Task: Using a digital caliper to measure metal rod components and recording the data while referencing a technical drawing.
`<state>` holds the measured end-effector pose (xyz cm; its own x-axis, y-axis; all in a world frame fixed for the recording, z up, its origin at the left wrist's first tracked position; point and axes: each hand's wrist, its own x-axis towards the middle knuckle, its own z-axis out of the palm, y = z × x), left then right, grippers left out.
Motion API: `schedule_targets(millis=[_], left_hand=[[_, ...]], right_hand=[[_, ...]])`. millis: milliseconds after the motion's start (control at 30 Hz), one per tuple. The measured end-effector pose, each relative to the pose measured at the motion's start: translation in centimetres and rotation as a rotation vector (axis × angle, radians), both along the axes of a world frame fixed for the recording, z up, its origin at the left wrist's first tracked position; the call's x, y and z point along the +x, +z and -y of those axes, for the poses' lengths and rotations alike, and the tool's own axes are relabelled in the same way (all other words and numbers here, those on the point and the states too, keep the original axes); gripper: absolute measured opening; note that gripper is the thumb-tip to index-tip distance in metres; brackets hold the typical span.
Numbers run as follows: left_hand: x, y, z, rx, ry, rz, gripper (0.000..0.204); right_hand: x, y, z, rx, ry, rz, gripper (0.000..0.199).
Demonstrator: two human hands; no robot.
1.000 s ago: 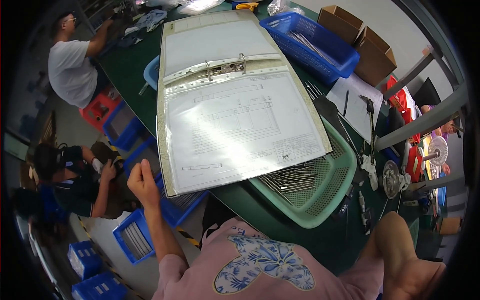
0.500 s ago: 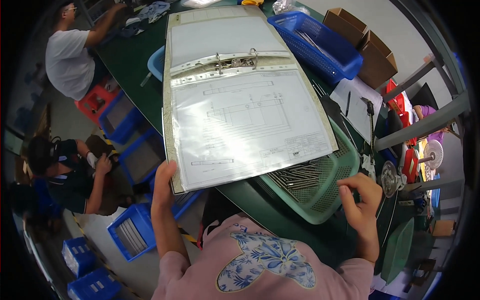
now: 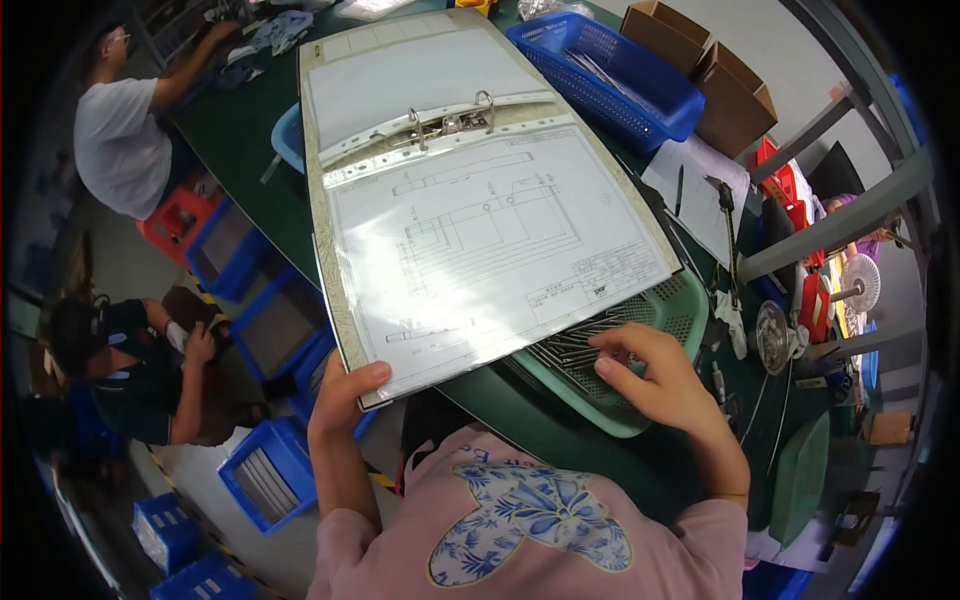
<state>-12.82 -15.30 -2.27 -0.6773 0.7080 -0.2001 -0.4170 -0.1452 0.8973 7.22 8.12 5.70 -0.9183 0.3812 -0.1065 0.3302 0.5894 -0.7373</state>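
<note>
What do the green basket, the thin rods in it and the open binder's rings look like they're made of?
Green basket: probably moulded plastic with a low sheen, judging by its even colour and perforated walls. Thin rods: likely bare metal, from their grey tone and bright highlights. Binder rings: seemingly polished or plated metal, as they gleam silver. I can't tell which metals.

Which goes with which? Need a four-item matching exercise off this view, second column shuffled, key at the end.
1. left hand
2. binder
3. light-green basket
4. right hand

A. opened, line drawing facing up
B. thumb and fingers apart, nothing visibly held
C. thumb on a page corner
D. contains thin metal rods

Pairs: 1-C, 2-A, 3-D, 4-B
</note>
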Motion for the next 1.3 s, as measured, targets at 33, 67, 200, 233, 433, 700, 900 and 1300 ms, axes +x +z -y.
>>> schedule_targets(millis=[33,67,200,233,433,700,900,1300], left_hand=[[0.0,-0.1,0.0,-0.021,-0.03,0.024,0.067],[0.0,-0.3,0.2,-0.041,-0.056,0.049,0.068],[0.1,-0.9,0.0,-0.05,-0.027,0.04,0.063],[0.0,-1.1,0.1,-0.046,-0.056,0.029,0.06],[0.0,-0.9,-0.1,-0.075,-0.055,0.032,0.064],[0.2,-2.5,2.9,0.027,-0.111,0.074,0.065],[0.0,-3.3,4.5,-0.014,-0.076,0.112,0.077],[0.2,-6.1,4.3,-0.042,-0.099,0.137,0.074]], right_hand=[[0.0,0.0,-0.1,0.005,0.017,-0.025,0.023],[-0.1,0.0,-0.1,0.005,0.028,-0.018,0.023],[-0.1,0.1,-0.2,0.017,0.086,0.038,0.022],[-0.2,0.1,-0.3,0.022,0.098,0.056,0.022],[-0.2,0.3,-0.7,0.13,0.108,0.14,0.019],[0.0,0.3,-3.3,0.418,-0.173,-0.15,0.017],[-0.7,-1.3,-4.1,0.222,-0.364,-0.029,0.032],[-1.6,-3.2,-3.8,-0.013,-0.521,-0.334,0.027]])
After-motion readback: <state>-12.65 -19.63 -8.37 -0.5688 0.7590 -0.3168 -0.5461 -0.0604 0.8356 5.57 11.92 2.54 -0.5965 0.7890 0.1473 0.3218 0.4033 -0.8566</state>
